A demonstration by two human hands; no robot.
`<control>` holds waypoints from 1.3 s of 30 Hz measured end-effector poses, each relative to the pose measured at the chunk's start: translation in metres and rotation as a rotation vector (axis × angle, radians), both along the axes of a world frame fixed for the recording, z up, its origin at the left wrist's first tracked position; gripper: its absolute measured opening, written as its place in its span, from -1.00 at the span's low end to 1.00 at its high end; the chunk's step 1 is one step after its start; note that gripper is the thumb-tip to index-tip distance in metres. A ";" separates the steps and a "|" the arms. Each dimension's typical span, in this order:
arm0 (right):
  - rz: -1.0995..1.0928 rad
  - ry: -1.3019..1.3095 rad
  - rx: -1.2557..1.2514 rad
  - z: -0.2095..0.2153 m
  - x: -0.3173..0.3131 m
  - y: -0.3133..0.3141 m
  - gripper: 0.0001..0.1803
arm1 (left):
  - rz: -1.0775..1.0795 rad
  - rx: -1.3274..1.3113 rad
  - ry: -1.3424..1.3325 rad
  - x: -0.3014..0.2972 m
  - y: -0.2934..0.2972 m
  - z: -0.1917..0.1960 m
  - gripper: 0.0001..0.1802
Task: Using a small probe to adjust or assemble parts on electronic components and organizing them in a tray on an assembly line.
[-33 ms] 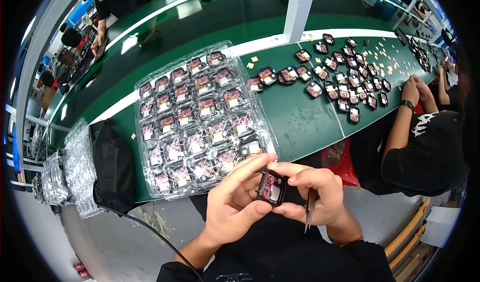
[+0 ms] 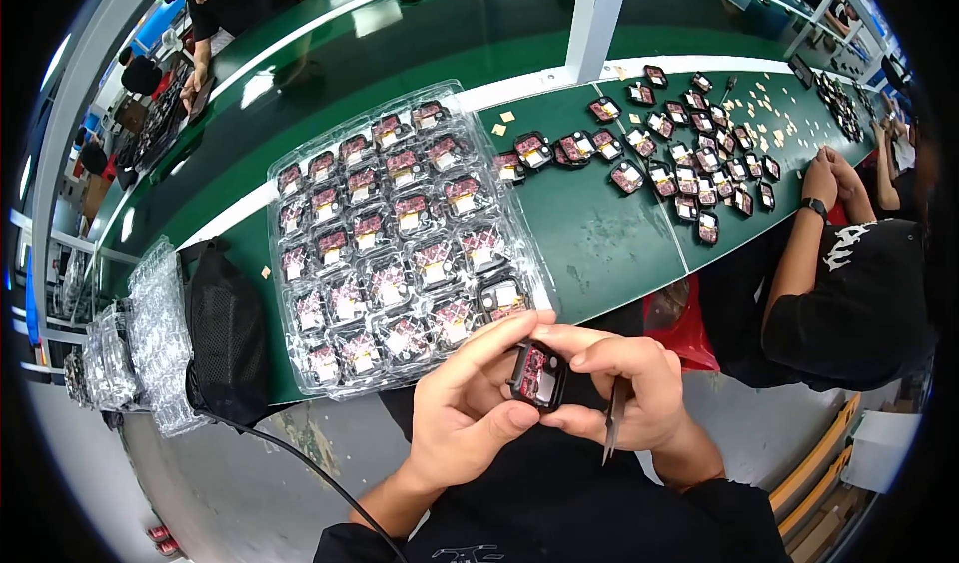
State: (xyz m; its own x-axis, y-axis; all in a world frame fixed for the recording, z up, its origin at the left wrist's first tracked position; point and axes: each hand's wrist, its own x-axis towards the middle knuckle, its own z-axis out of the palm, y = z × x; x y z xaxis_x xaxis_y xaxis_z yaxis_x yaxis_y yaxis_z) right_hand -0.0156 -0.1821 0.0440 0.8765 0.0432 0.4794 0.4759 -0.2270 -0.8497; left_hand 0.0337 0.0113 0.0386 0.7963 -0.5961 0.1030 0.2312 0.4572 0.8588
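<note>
Black module [image 2: 537,374] | long axis upright, tilted right | left hand [image 2: 462,413], right hand [image 2: 631,391] both pinch it

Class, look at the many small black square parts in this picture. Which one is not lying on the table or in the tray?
The small black part held between both hands, left hand and right hand. All others lie in the clear tray or loose on the green table.

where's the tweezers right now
In the head view, the tweezers are low and right of centre, tucked in the right hand and pointing down, beside the small black part both hands hold.
</note>
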 end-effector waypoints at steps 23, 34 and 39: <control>-0.121 0.326 -0.171 0.024 -0.010 -0.008 -0.48 | -0.217 -0.407 0.537 -0.009 0.020 -0.007 -0.29; -0.197 0.064 -0.327 0.015 -0.011 0.004 -0.71 | 0.030 -0.244 0.200 -0.012 0.013 -0.021 -0.56; -0.218 0.001 -0.394 0.011 -0.009 0.003 -0.72 | 0.014 -0.177 0.262 -0.013 0.016 -0.010 -0.47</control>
